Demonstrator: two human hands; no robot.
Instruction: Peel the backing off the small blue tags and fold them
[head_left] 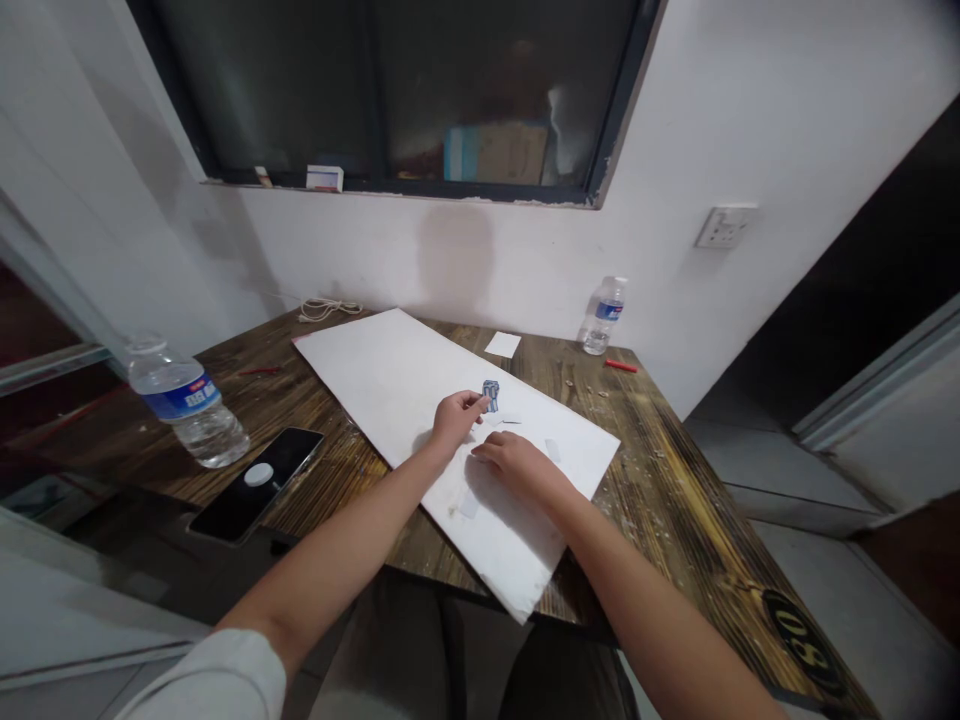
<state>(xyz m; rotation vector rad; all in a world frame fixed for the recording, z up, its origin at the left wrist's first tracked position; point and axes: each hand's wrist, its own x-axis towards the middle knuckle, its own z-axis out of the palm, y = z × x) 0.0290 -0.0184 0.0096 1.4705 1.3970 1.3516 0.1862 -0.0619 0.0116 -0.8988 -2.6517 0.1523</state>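
The left hand (459, 418) has its fingertips (480, 401) against a small blue-drawn paper cutout (491, 396) near the middle of a white board (360, 370) on the wooden table (660, 480); whether they grip it, I cannot tell. The right hand (517, 465) rests curled on the board, apart from the left, holding nothing visible, just beside a small white paper scrap (552, 450).

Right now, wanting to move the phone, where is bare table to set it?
Bare wood lies between the white board and the right edge of the table, below the small water bottle. Crowded: around the left hand and right hand, and by the larger bottle and phone.
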